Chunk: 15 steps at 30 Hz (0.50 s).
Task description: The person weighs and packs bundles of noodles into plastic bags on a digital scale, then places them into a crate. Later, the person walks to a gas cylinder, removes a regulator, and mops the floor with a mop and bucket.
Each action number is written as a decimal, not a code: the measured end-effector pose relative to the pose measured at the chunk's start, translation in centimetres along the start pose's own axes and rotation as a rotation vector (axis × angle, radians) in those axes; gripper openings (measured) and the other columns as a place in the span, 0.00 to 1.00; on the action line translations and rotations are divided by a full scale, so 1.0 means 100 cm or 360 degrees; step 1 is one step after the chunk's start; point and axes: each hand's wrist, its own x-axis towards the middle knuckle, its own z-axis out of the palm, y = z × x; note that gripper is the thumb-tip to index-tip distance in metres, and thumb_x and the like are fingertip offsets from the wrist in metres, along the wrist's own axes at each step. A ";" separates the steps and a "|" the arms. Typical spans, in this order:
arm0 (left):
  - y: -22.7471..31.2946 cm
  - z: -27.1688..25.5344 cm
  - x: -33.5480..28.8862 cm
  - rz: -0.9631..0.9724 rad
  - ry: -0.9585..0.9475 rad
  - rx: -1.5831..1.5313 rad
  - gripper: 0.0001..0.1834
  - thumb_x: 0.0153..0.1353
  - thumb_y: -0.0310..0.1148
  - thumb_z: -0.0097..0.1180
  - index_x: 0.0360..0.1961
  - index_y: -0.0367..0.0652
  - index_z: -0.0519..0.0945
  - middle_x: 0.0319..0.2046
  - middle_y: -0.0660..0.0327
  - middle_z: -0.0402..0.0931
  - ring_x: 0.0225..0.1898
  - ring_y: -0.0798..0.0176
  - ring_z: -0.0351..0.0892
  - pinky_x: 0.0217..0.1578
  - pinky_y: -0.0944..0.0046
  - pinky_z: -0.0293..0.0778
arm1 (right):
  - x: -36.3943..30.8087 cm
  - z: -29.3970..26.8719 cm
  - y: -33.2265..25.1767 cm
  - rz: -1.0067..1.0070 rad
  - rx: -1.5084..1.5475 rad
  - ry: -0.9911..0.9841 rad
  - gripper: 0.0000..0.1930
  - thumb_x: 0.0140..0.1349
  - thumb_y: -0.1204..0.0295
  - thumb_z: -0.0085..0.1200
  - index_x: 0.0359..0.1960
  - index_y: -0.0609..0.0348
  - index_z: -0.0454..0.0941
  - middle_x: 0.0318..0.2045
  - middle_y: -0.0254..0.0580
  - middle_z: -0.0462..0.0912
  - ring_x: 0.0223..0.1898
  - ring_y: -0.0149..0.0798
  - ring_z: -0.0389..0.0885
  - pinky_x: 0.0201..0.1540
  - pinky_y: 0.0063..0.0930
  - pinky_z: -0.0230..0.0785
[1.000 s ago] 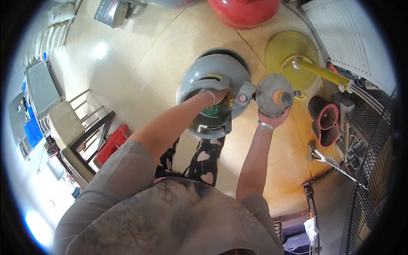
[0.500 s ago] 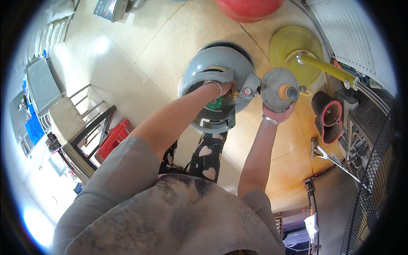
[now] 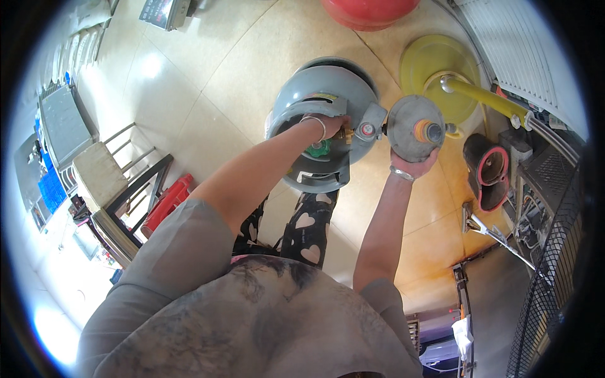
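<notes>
A grey gas cylinder (image 3: pixel 301 87) stands on the floor in front of my legs, with a collar round its top and a green valve handwheel (image 3: pixel 320 150) inside. My left hand (image 3: pixel 329 125) reaches into the collar, its fingers closed round a brass fitting (image 3: pixel 347 137) beside the handwheel; the fingertips are partly hidden. Right of the cylinder, my right hand (image 3: pixel 416 166) holds a round grey gas regulator (image 3: pixel 403 135) from below. The regulator has an orange-and-grey cap in its middle. A grey piece with a small round dial (image 3: pixel 367 129) sits between the regulator and the fitting.
Beyond the cylinder is a red rounded vessel (image 3: pixel 370 12). A yellow round base (image 3: pixel 435 57) with a yellow tube (image 3: pixel 485 97) lies at the right, near a red-rimmed dark object (image 3: pixel 490 170) and black mesh (image 3: pixel 545 277). Stools and a red item (image 3: pixel 167 205) stand at the left.
My right hand and the regulator have shifted very slightly up in the picture. My left hand stays at the brass fitting.
</notes>
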 end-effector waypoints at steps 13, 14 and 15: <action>0.007 -0.011 -0.014 0.0211 -0.0057 0.0080 0.18 0.60 0.47 0.46 0.44 0.50 0.79 0.43 0.58 0.79 0.47 0.56 0.76 0.52 0.61 0.66 | 0.003 -0.006 -0.001 0.0020 0.0017 -0.0057 0.31 0.53 0.46 0.45 0.59 0.41 0.65 0.61 0.34 0.65 0.63 0.46 0.60 0.62 0.51 0.55; 0.003 -0.008 -0.017 0.0376 0.0020 0.0166 0.18 0.61 0.47 0.45 0.43 0.50 0.79 0.43 0.59 0.79 0.47 0.56 0.76 0.52 0.62 0.66 | 0.002 -0.006 -0.002 0.0020 0.0031 -0.0049 0.31 0.53 0.47 0.44 0.59 0.41 0.65 0.61 0.34 0.65 0.63 0.46 0.60 0.62 0.51 0.55; -0.001 -0.005 -0.019 0.0549 0.0116 0.0276 0.18 0.61 0.48 0.44 0.42 0.50 0.80 0.42 0.59 0.79 0.46 0.57 0.76 0.51 0.62 0.66 | 0.002 -0.005 -0.002 0.0020 0.0045 -0.0040 0.31 0.54 0.47 0.44 0.59 0.41 0.65 0.61 0.34 0.65 0.63 0.47 0.60 0.62 0.50 0.55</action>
